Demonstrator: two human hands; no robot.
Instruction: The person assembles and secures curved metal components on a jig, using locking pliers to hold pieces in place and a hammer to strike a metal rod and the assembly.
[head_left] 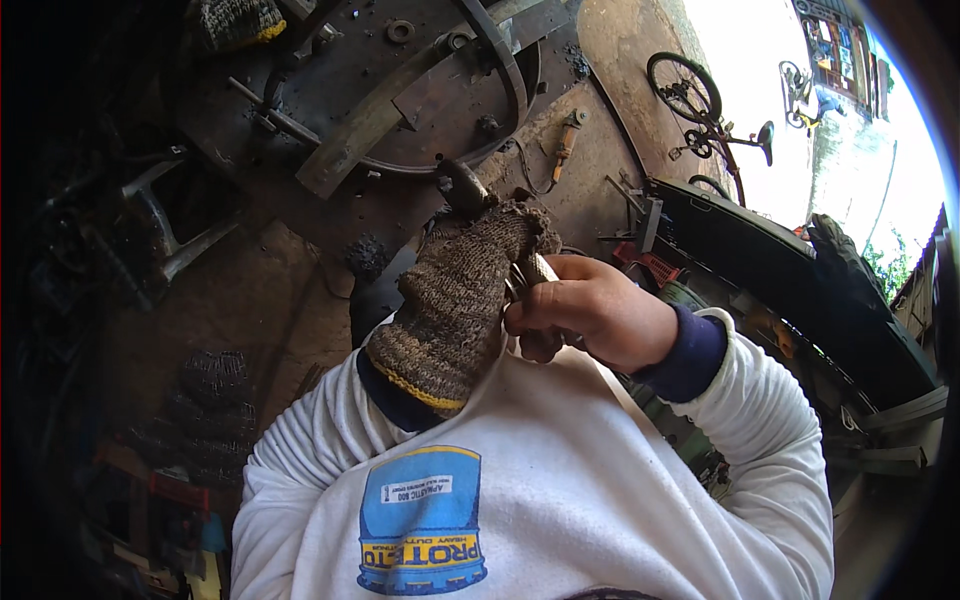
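Note:
My left hand [470,265] wears a grey-brown knitted glove with a yellow cuff edge, its fingers curled round a short tool I cannot name. The tool's dark cylindrical end with a shiny metal side [465,188] sticks out past the glove toward the bench. Bare and close against the glove, my right hand [600,310] is closed with thumb and fingers pinching a pale metal piece [541,268]. Whether that piece belongs to the same tool is hidden by the glove. Both hands are held in front of my chest.
Ahead lies a dark metal workbench [400,80] with a curved steel ring [515,75], a flat bar [350,150] and a nut [400,31]. Another knitted glove [235,22] rests at far left. An orange corded power tool [567,145], a bicycle [705,120] and long dark metalwork [790,280] stand right.

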